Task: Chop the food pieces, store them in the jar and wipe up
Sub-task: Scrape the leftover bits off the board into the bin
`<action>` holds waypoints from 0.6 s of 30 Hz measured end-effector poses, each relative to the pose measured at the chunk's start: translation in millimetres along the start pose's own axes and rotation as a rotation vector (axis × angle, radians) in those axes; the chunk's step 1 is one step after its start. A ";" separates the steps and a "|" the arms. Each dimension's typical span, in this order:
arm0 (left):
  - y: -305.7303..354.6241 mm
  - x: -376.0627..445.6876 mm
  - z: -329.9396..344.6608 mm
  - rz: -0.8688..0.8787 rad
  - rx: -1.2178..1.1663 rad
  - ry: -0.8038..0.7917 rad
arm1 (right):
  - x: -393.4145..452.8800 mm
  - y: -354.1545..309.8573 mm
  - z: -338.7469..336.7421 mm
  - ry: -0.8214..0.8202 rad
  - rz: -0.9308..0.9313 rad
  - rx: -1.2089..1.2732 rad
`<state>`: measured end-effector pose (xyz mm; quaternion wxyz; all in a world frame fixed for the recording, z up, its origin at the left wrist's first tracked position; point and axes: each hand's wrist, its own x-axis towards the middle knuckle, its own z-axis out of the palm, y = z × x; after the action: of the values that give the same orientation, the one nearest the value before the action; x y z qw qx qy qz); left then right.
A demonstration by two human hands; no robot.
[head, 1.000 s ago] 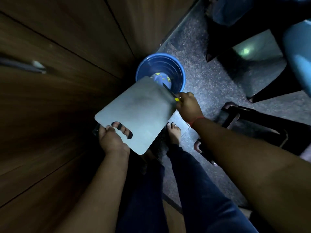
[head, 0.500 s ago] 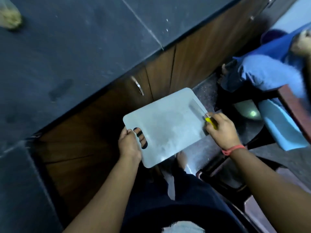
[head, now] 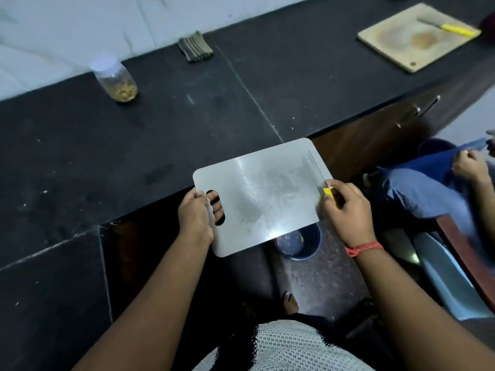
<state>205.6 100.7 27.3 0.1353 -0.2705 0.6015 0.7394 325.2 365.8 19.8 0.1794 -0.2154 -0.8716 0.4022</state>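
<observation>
A grey cutting board (head: 267, 194) is held level in the air at the front edge of the black counter (head: 134, 145). My left hand (head: 197, 215) grips it through the handle slot. My right hand (head: 348, 207) grips a yellow-handled knife (head: 318, 172), whose blade lies along the board's right edge. A lidded jar (head: 116, 79) with chopped food at its bottom stands at the back left of the counter. A folded cloth (head: 195, 46) lies against the wall.
A blue bin (head: 302, 245) stands on the floor below the board. A wooden board (head: 417, 36) with a second yellow-handled knife (head: 450, 26) lies at the far right of the counter. Another person in blue (head: 434, 191) sits on the right.
The view has swung up from the bin on the floor to the counter. Both hands have lifted the board and knife from over the bin to counter height.
</observation>
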 end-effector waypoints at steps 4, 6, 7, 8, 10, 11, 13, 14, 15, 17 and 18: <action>33.9 14.2 10.0 0.031 -0.062 0.061 | 43.3 -21.0 11.3 -0.040 -0.027 0.005; 50.6 24.4 12.8 0.027 -0.101 0.105 | 64.5 -31.4 20.2 -0.066 -0.047 -0.002; 59.5 27.7 13.4 0.020 -0.112 0.129 | 73.5 -36.0 25.5 -0.082 -0.056 -0.002; 68.4 32.8 12.2 0.026 -0.123 0.156 | 84.6 -42.0 32.6 -0.102 -0.066 -0.002; 84.2 39.3 9.9 0.048 -0.138 0.189 | 102.3 -53.7 45.9 -0.132 -0.081 -0.019; 93.2 44.2 5.6 0.055 -0.140 0.209 | 112.0 -62.0 55.6 -0.150 -0.099 -0.035; 104.6 61.1 -3.5 0.049 -0.125 0.228 | 128.5 -76.4 75.8 -0.196 -0.136 -0.064; 108.7 72.2 -9.6 0.043 -0.122 0.243 | 135.0 -84.2 85.5 -0.221 -0.143 -0.070; 111.6 85.0 -17.3 0.031 -0.119 0.259 | 139.6 -91.1 95.8 -0.243 -0.142 -0.069; 120.0 118.6 -32.8 0.012 -0.121 0.285 | 153.4 -105.3 120.5 -0.275 -0.157 -0.073; 124.4 134.0 -40.0 0.008 -0.118 0.292 | 159.6 -112.0 134.2 -0.288 -0.156 -0.090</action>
<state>40.2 15.6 48.1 0.0274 -0.3804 0.5713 0.7267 99.6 299.7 47.1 0.0737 -0.0949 -0.9195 0.3743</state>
